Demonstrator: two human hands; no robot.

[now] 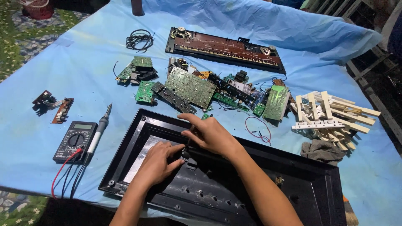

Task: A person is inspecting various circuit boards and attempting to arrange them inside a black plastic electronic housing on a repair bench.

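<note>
A long black plastic casing (293, 184) lies open-side up at the near edge of the table, running from the lower left toward the lower right, with a bare metal plate (144, 152) set in its left end. Both hands meet over the left-centre of this casing at a small black part (186, 158) fixed to its inner floor. The left hand (157, 163) lies palm down on the casing, fingers curled and closed narrowly, fingertips pinching or pressing that part from the left. The right hand (209, 134) comes from above it, fingers bent and drawn together, tips touching the same part; whether it grips a tool cannot be told. Just left of the casing lies a black multimeter (75, 140) with red and black leads (63, 175) trailing off the near edge, and a soldering iron (99, 129) beside it. Beyond the casing, a heap of green circuit boards (190, 88) and loose components is spread across the blue table cover (63, 62). Farther back rests a long brown board with speakers (224, 49) at each end, and a coil of black wire (139, 39) to its left. To the right lie a loose red wire (257, 129), a pile of cream keyboard keys (331, 115) and a grey rag (322, 150). A small board with connectors (52, 104) sits well apart at far left.
</note>
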